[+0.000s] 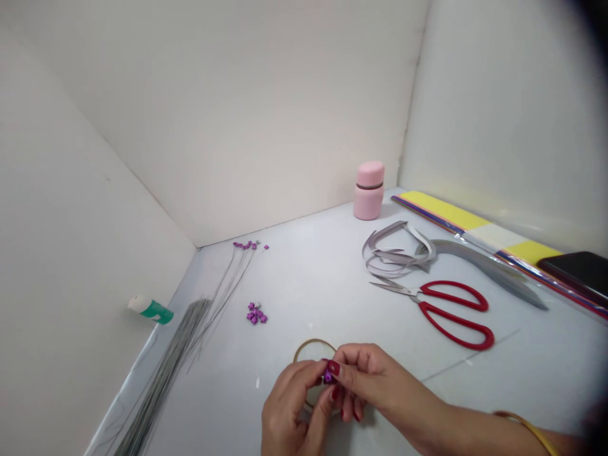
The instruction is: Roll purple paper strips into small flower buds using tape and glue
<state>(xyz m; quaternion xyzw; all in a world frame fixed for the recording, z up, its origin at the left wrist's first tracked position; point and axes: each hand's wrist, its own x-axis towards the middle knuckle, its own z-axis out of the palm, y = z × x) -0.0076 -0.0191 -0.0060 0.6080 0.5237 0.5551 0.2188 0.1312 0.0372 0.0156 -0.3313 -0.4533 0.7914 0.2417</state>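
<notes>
Purple bead (327,377) sits pinched between the fingertips of the left hand (289,415) and right hand (368,383), which are pressed together just over a tape ring (304,347) on the table (332,278).

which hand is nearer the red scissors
Right. The right hand, pinching a purple piece with the left hand, sits down-left of the red scissors; the left hand is farther left.

Our left hand (289,415) bare, our right hand (368,380) bare too, its fingernails (333,367) painted a glossy dark red, a thin gold bangle (527,426) round our right wrist, our right forearm (451,423) unsleeved up to the frame's edge
</notes>
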